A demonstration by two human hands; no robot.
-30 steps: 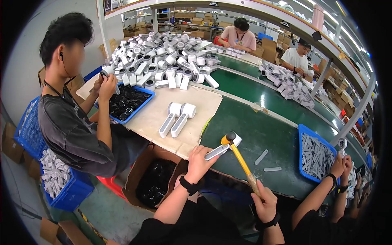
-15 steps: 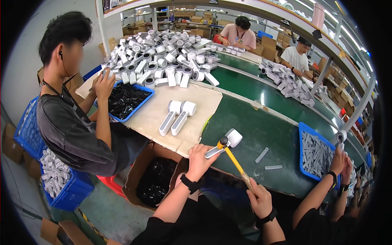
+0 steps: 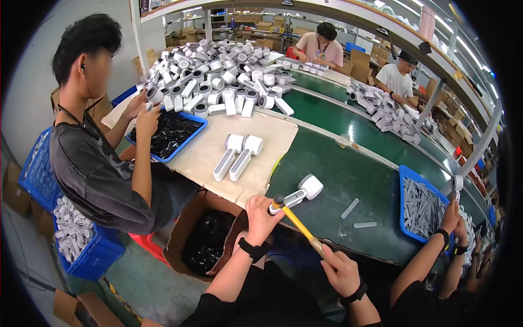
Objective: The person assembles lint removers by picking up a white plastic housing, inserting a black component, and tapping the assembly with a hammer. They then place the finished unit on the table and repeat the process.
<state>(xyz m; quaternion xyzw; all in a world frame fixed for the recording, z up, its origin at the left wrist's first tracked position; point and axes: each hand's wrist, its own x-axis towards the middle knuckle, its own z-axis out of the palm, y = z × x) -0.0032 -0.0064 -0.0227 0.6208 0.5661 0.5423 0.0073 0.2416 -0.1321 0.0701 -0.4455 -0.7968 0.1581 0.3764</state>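
Observation:
My left hand (image 3: 263, 219) is closed around the end of the handle of a white handheld device (image 3: 310, 187) with a round, drum-like head. It lies on the green bench top, and a grey strip runs along its handle. My right hand (image 3: 341, 271) grips a small hammer (image 3: 298, 223) by its yellow shaft. The hammer's dark head is at the handle's near end, beside my left fingers; whether it touches cannot be made out. Two loose grey strips (image 3: 350, 209) lie on the bench to the right. Two similar white devices (image 3: 233, 155) rest side by side on beige cardboard.
A large pile of white devices (image 3: 218, 76) covers the far left. A co-worker (image 3: 103, 174) sits left by a blue tray of black parts (image 3: 169, 133). On the right, another person's arms reach past a blue tray of grey strips (image 3: 422, 204). An open carton (image 3: 180, 242) stands below.
The hammer head has come down along the device's handle toward my left fingers. My right hand has moved slightly left and lower. The left co-worker's hands have shifted over the tray.

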